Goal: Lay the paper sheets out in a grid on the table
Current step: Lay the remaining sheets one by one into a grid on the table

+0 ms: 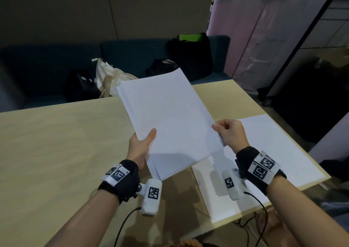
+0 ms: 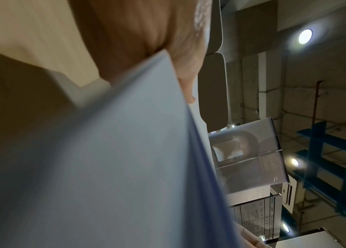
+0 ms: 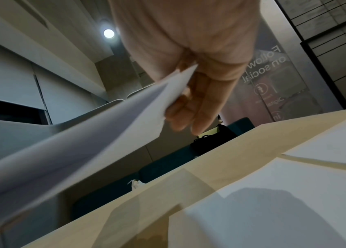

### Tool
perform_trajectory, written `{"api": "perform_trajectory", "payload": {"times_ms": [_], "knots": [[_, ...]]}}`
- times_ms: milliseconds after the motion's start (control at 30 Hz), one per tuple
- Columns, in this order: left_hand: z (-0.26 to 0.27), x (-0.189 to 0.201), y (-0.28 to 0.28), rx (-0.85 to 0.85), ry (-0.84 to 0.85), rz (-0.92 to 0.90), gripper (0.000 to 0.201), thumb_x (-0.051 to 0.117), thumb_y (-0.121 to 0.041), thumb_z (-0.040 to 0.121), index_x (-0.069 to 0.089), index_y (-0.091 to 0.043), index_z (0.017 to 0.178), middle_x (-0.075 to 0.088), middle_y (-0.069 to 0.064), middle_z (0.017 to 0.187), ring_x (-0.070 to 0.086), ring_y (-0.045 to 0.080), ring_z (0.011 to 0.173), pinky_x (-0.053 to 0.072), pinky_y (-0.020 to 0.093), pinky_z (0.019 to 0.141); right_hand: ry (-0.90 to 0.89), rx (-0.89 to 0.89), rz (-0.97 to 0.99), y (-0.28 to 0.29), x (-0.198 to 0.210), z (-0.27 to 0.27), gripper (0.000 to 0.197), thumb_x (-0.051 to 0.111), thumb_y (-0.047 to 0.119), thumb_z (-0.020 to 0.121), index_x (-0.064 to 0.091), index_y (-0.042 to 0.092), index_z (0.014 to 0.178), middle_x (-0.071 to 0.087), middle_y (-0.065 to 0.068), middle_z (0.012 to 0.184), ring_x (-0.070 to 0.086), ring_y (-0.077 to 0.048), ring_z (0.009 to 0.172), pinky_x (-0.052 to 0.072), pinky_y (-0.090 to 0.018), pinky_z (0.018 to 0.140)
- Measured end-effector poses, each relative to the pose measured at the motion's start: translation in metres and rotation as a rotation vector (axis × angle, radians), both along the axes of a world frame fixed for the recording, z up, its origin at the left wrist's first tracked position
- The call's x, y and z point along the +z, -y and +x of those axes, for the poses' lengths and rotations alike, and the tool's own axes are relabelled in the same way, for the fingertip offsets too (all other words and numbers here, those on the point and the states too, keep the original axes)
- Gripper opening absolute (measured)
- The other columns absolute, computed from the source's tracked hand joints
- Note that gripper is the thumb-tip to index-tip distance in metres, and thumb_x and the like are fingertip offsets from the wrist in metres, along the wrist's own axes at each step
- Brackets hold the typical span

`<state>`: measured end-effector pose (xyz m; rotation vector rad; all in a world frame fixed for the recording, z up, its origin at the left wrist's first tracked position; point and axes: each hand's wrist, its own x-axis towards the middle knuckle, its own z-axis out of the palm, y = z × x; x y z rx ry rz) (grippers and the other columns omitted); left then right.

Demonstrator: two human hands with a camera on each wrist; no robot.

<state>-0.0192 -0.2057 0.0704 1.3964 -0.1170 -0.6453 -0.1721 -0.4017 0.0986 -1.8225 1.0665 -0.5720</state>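
Observation:
A stack of white paper sheets [image 1: 170,122] hangs tilted above the light wooden table [image 1: 56,142]. My left hand [image 1: 145,142] grips its near left edge, thumb on top and fingers hidden beneath. My right hand [image 1: 224,131] pinches the right edge of the top sheet. In the left wrist view the stack's underside [image 2: 114,159] fills the frame below my thumb [image 2: 187,75]. The right wrist view shows a lifted paper corner [image 3: 138,114] pinched between my fingers [image 3: 199,104]. Two single sheets lie flat at the table's right end, one near [image 1: 236,195] and one farther back [image 1: 273,139].
A dark blue sofa [image 1: 56,61] runs behind the table, holding a cream tote bag [image 1: 107,76] and black bags [image 1: 188,55]. The table's right edge [image 1: 294,146] is close to the laid sheets. Cables [image 1: 260,226] hang off the front edge.

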Motion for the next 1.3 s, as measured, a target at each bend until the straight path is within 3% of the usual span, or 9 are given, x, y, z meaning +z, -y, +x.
{"api": "perform_trajectory", "payload": {"times_ms": [67, 200, 467, 600, 733, 867, 933, 1133, 1300], "knots": [[-0.003, 0.0, 0.01, 0.002, 0.007, -0.008, 0.028, 0.062, -0.017, 0.089, 0.055, -0.01, 0.115, 0.065, -0.001, 0.101, 0.061, 0.022, 0.097, 0.046, 0.033, 0.089, 0.006, 0.01, -0.004, 0.01, 0.003, -0.003, 0.028, 0.061, 0.008, 0.087, 0.057, 0.011, 0.059, 0.046, 0.005, 0.028, 0.041, -0.005, 0.026, 0.04, -0.021, 0.047], [-0.008, -0.002, 0.025, 0.014, 0.019, -0.008, 0.026, 0.061, -0.018, 0.09, 0.055, -0.012, 0.114, 0.064, -0.006, 0.096, 0.061, 0.02, 0.097, 0.046, 0.032, 0.089, 0.069, -0.062, -0.059, 0.025, 0.008, -0.008, 0.005, 0.07, 0.007, 0.081, 0.071, 0.003, 0.079, 0.063, -0.012, 0.065, 0.052, -0.002, 0.047, 0.04, 0.001, 0.048], [-0.013, -0.004, 0.046, 0.03, 0.007, 0.008, 0.028, 0.062, -0.019, 0.089, 0.056, -0.01, 0.115, 0.064, 0.004, 0.107, 0.061, 0.024, 0.102, 0.046, 0.036, 0.096, 0.083, -0.07, -0.118, 0.034, 0.012, -0.016, 0.011, 0.069, 0.005, 0.081, 0.072, -0.005, 0.087, 0.065, -0.024, 0.065, 0.051, 0.004, 0.038, 0.039, 0.005, 0.052], [-0.015, -0.005, 0.05, 0.033, 0.021, 0.02, 0.025, 0.061, -0.02, 0.09, 0.055, -0.012, 0.112, 0.063, 0.005, 0.108, 0.061, 0.024, 0.103, 0.046, 0.037, 0.099, 0.073, -0.076, -0.12, 0.035, 0.014, -0.017, 0.011, 0.068, 0.004, 0.082, 0.072, -0.005, 0.086, 0.069, -0.032, 0.076, 0.052, -0.012, 0.05, 0.039, 0.005, 0.052], [-0.018, -0.004, 0.051, 0.05, 0.02, 0.026, 0.034, 0.06, -0.023, 0.09, 0.056, -0.007, 0.12, 0.063, 0.006, 0.112, 0.06, 0.026, 0.107, 0.045, 0.039, 0.101, 0.086, -0.076, -0.134, 0.036, 0.014, -0.019, 0.01, 0.068, 0.003, 0.082, 0.072, -0.006, 0.086, 0.068, -0.03, 0.073, 0.054, -0.025, 0.056, 0.037, 0.003, 0.047], [-0.022, -0.003, 0.051, 0.054, 0.02, 0.039, 0.036, 0.059, -0.025, 0.091, 0.055, -0.008, 0.123, 0.062, 0.005, 0.114, 0.059, 0.025, 0.11, 0.044, 0.038, 0.102, 0.076, -0.091, -0.133, 0.041, 0.007, -0.02, 0.011, 0.071, 0.006, 0.079, 0.073, -0.003, 0.086, 0.061, -0.004, 0.059, 0.055, 0.006, 0.045, 0.038, 0.003, 0.046], [-0.023, -0.002, 0.051, 0.052, 0.018, 0.045, 0.036, 0.059, -0.025, 0.091, 0.055, -0.008, 0.122, 0.062, 0.005, 0.114, 0.059, 0.025, 0.111, 0.044, 0.04, 0.104, 0.09, -0.095, -0.13, 0.041, 0.004, -0.021, 0.008, 0.071, 0.005, 0.079, 0.074, -0.001, 0.083, 0.062, -0.006, 0.063, 0.053, 0.01, 0.044, 0.038, -0.001, 0.038], [-0.026, 0.0, 0.05, 0.053, 0.023, 0.047, 0.03, 0.057, -0.023, 0.092, 0.055, -0.011, 0.119, 0.061, 0.004, 0.111, 0.058, 0.022, 0.104, 0.044, 0.036, 0.1, 0.127, -0.109, -0.173, 0.04, -0.001, -0.021, 0.004, 0.073, 0.003, 0.077, 0.073, 0.0, 0.08, 0.062, -0.012, 0.08, 0.054, -0.006, 0.048, 0.039, -0.017, 0.026], [-0.026, 0.0, 0.05, 0.068, 0.01, 0.044, 0.035, 0.058, -0.024, 0.092, 0.055, -0.006, 0.122, 0.062, 0.004, 0.112, 0.059, 0.021, 0.103, 0.045, 0.034, 0.098, 0.122, -0.067, -0.27, 0.04, -0.001, -0.022, 0.004, 0.072, 0.0, 0.077, 0.073, -0.003, 0.079, 0.064, -0.012, 0.081, 0.056, -0.018, 0.064, 0.042, -0.008, 0.037]]}}
